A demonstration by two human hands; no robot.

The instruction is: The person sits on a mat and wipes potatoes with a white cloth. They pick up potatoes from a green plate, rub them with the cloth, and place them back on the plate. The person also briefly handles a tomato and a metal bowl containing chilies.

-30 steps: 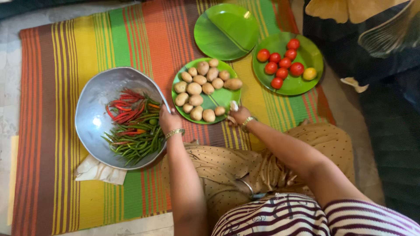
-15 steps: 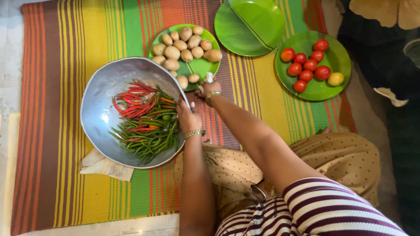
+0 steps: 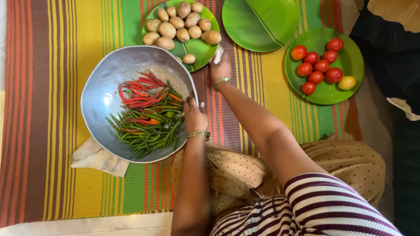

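chillies (image 3: pixel 146 113) in bowl (image 3: pixel 105 74) | potato plate (image 3: pixel 202 46) behind | tomato plate (image 3: pixel 350 83) far right

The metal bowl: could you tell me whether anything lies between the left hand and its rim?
Nothing visible does. The left hand already grips the bowl at its right rim, beside the chillies.

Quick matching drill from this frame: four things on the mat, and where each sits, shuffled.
Things:
1. chillies
2. potatoes
3. tomatoes
4. folded cloth

Places:
A. green plate at far right
B. tucked under the metal bowl's near edge
C. inside the metal bowl
D. green plate just beyond the bowl

Pairs: 1-C, 2-D, 3-A, 4-B
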